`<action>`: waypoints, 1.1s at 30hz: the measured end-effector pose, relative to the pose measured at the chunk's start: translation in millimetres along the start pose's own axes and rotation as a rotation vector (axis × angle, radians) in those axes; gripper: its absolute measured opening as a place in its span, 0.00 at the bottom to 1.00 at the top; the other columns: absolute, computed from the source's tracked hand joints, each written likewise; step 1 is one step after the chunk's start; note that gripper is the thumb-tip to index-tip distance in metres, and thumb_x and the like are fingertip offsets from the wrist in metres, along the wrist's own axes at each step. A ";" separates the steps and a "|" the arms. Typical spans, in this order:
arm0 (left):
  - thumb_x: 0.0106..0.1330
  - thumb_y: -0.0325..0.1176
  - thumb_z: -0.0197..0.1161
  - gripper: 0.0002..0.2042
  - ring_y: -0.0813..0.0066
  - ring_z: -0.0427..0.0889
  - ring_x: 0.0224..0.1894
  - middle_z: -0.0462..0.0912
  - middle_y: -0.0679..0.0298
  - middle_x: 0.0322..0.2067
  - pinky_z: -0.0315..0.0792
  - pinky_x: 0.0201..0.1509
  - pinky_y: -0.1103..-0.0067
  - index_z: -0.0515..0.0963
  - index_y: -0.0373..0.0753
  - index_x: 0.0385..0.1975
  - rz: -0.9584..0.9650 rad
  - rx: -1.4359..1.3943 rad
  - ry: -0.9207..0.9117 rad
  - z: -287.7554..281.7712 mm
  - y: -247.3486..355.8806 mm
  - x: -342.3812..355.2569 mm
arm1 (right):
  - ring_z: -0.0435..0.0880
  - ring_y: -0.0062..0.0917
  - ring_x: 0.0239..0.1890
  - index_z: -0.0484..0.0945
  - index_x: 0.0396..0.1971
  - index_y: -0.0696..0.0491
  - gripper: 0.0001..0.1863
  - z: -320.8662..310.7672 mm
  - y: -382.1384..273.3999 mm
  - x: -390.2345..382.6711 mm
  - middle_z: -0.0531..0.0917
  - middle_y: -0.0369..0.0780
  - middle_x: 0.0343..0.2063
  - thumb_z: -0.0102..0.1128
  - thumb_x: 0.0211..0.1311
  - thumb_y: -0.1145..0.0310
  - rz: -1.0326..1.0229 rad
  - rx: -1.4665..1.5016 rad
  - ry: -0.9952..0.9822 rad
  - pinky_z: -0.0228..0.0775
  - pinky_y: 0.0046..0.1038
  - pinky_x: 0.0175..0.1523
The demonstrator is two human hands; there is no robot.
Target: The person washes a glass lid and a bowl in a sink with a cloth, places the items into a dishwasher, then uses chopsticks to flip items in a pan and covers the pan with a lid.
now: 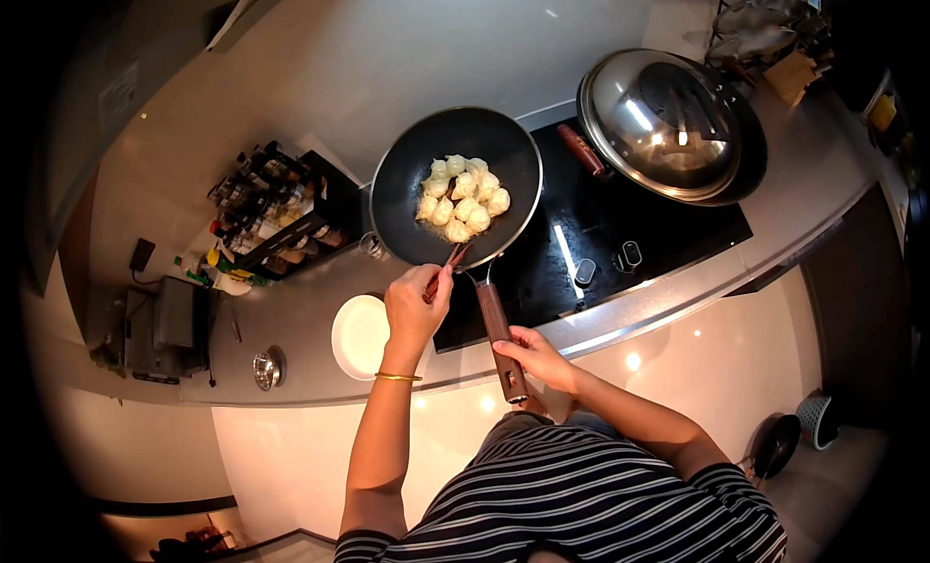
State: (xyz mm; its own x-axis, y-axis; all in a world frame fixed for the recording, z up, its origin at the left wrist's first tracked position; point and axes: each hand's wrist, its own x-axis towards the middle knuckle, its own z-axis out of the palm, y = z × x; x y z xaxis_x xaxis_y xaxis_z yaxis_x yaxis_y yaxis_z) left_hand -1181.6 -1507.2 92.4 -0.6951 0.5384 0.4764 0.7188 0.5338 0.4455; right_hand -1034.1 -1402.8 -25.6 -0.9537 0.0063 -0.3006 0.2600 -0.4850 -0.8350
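Observation:
My left hand point(413, 309), a gold bangle at its wrist, is closed around reddish-brown chopsticks point(456, 256). Their tips reach the near edge of a cluster of pale dumplings point(465, 193). Several dumplings sit packed together in the middle of a black frying pan point(399, 166). The pan's brown handle point(493, 316) points toward me, and my right hand point(539, 358) grips it near its end. Just left of my left wrist, a white bowl point(356, 338) stands on the counter.
Right of the pan, a wok with a domed metal lid point(659, 122) sits on the black cooktop point(620, 243). A rack of seasoning bottles point(276, 209) stands at the left. A small metal bowl point(269, 367) lies near the counter's front edge.

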 end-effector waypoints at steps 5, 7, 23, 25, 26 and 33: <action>0.56 0.32 0.61 0.08 0.61 0.72 0.15 0.74 0.57 0.15 0.64 0.19 0.73 0.77 0.35 0.21 -0.019 -0.025 -0.007 -0.2 1.0 -3.0 | 0.69 0.12 0.28 0.73 0.35 0.54 0.13 3.3 4.4 1.7 0.73 0.30 0.25 0.55 0.60 0.59 0.018 0.011 -0.006 0.62 0.16 0.33; 0.55 0.32 0.63 0.07 0.61 0.74 0.17 0.75 0.58 0.17 0.65 0.20 0.73 0.78 0.35 0.23 0.004 -0.041 0.007 5.8 -2.4 -5.2 | 0.69 0.12 0.29 0.73 0.36 0.53 0.13 2.9 5.4 2.2 0.72 0.30 0.26 0.54 0.61 0.59 0.043 0.009 -0.011 0.62 0.17 0.34; 0.56 0.30 0.62 0.05 0.63 0.74 0.19 0.75 0.57 0.20 0.66 0.22 0.75 0.78 0.35 0.27 0.027 -0.124 0.063 18.5 5.3 -24.6 | 0.75 0.15 0.24 0.73 0.31 0.52 0.15 -14.1 25.8 -14.1 0.76 0.32 0.25 0.55 0.60 0.54 0.068 0.027 0.078 0.68 0.17 0.30; 0.57 0.32 0.62 0.06 0.61 0.75 0.20 0.76 0.58 0.21 0.67 0.23 0.74 0.78 0.36 0.27 0.021 -0.101 0.047 18.4 5.8 -25.9 | 0.77 0.16 0.23 0.73 0.31 0.52 0.15 -17.7 25.8 -22.2 0.76 0.32 0.24 0.55 0.60 0.55 0.078 -0.010 0.077 0.69 0.17 0.29; 0.57 0.33 0.61 0.07 0.61 0.76 0.21 0.76 0.59 0.21 0.68 0.24 0.74 0.78 0.37 0.27 0.000 -0.086 0.028 19.3 4.8 -24.1 | 0.77 0.16 0.23 0.73 0.31 0.52 0.15 -20.3 26.0 -25.7 0.77 0.33 0.23 0.55 0.60 0.55 0.074 -0.003 0.090 0.68 0.17 0.29; 0.57 0.35 0.60 0.07 0.58 0.77 0.23 0.77 0.59 0.23 0.69 0.25 0.72 0.78 0.37 0.27 0.018 -0.091 0.029 28.2 2.8 -23.1 | 0.78 0.18 0.20 0.72 0.30 0.54 0.12 -39.6 32.5 -43.5 0.78 0.35 0.21 0.59 0.58 0.60 0.059 0.009 0.192 0.69 0.16 0.28</action>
State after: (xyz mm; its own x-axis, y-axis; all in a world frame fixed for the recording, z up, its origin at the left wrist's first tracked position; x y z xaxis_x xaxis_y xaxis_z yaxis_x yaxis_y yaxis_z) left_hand -1163.9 -1499.8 61.3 -0.6825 0.5272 0.5062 0.7302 0.4623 0.5031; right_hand -978.2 -1384.2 -58.0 -0.8903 0.1438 -0.4320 0.3125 -0.4972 -0.8094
